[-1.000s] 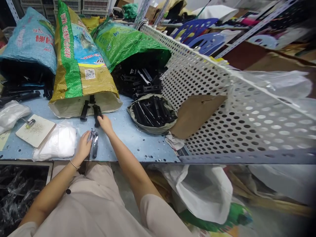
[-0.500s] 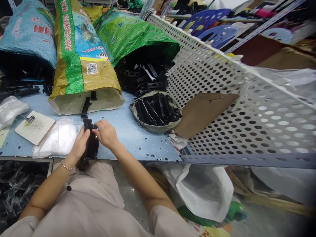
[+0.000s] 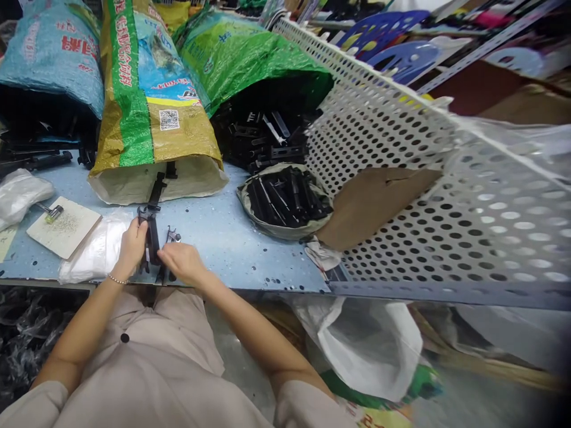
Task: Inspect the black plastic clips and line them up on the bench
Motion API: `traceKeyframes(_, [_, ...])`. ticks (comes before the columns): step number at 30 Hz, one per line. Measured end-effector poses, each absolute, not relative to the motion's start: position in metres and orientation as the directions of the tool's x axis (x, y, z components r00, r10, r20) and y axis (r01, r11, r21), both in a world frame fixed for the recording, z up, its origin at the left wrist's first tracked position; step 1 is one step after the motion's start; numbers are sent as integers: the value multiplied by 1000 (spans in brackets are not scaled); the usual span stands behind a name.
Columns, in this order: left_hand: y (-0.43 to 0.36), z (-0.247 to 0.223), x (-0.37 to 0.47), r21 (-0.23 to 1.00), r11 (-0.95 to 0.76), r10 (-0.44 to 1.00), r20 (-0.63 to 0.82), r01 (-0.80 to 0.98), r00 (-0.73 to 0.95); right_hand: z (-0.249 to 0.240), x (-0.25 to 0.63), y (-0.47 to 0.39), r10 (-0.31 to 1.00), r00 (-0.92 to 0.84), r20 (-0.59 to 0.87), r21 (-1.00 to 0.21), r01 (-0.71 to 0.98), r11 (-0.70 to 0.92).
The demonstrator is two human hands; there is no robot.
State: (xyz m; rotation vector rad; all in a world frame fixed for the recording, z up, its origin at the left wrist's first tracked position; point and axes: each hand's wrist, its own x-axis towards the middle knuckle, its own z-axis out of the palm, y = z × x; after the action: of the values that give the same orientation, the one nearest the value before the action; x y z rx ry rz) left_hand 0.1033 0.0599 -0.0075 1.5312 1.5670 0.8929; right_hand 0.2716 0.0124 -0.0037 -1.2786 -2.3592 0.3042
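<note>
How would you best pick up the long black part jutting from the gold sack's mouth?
Probably by a grip around the middle of the long black part, coming from the person's side: it is slim and slants out toward the person, while its far end sits within the gold sack.

My left hand [image 3: 132,245] hides the side of the black part [image 3: 152,236] in its grip. My right hand's [image 3: 182,263] fingertips are curled from sight, so I can't tell what they hold; it also covers some of the pieces [image 3: 172,238] beyond it. The top edge cuts off 2 sacks, the blue sack [image 3: 53,65] and the gold-and-green sack [image 3: 187,134], whose QR code [image 3: 169,119] is too small to read. Clutter at upper right [image 3: 493,21] blurs.
</note>
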Motion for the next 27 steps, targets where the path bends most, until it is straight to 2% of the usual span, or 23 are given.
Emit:
traceKeyframes(2, [57,-19,109,762,66,995,-97,645,13,3,264,44,925,-339,171,-464,800,380])
traceKeyframes(4, [51,-31,118,720,33,993,-103,693,59,7,253,84,976,-181,121,-493,842,217])
traceKeyframes(7, [45,-42,126,767,-44,993,-37,641,113,3,235,138,999,-51,9,-516,855,48])
traceKeyframes(10, [54,-40,119,836,-48,997,10,547,73,-6,230,156,999,-17,-42,-576,818,-11])
traceKeyframes(11, [61,-36,113,902,-13,1000,3,432,23,-9,230,150,999,-34,-1,-599,800,27])
traceKeyframes(13, [74,-26,103,996,71,995,-67,59,-74,-12,233,124,976,-146,162,-620,754,216])
traceKeyframes(15, [82,-12,96,954,104,983,-141,-280,-115,-11,237,87,881,-326,342,-589,656,472])
traceKeyframes(16, [83,-5,95,931,113,982,-159,-347,-104,-8,239,69,819,-408,403,-567,591,573])
traceKeyframes(17, [81,3,94,921,133,982,-173,-365,-79,-4,242,54,776,-452,440,-559,539,630])
traceKeyframes(19, [71,17,94,920,209,976,-216,-331,15,5,250,38,767,-421,485,-556,529,641])
traceKeyframes(22, [47,36,96,910,323,941,-280,-260,188,18,265,48,788,-313,531,-451,683,575])
traceKeyframes(25, [29,49,94,901,368,913,-304,-229,272,27,276,70,741,-441,507,-260,741,619])
traceKeyframes(27, [23,53,93,896,396,890,-322,-199,323,31,279,77,723,-515,461,-268,695,667])
